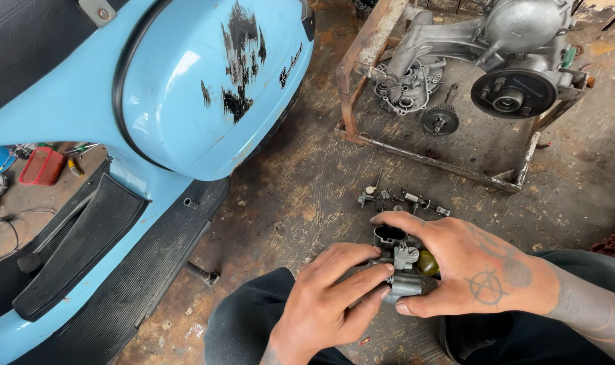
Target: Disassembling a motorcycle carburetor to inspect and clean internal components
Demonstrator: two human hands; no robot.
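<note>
A small metal carburettor (402, 260) sits between both hands, low in the middle of the view, above the person's dark-trousered knees. The right hand (480, 270) wraps it from the right side: its fingers curl over the top, by the round dark opening of the part, and its thumb lies under the lower edge, so the hand is closed around the body. The left hand (331, 297) comes in from the lower left, fingers half bent, with the fingertips (382, 270) pressed against the left face of the carburettor; it pinches the part rather than enclosing it. A yellowish piece shows on the right side of the carburettor, just inside the right palm.

Just beyond the hands, on the stained concrete floor (300, 196), lies a short row of small metal fittings (402, 199), apart from the carburettor. Farther off, at the upper right, a grey engine casing (510, 47) rests in a rusty steel frame (361, 61), with a loose gear (440, 120) beside it. A pale blue scooter (185, 88) with chipped paint fills the left, its black ribbed floor mat (145, 270) running toward the person's left knee.
</note>
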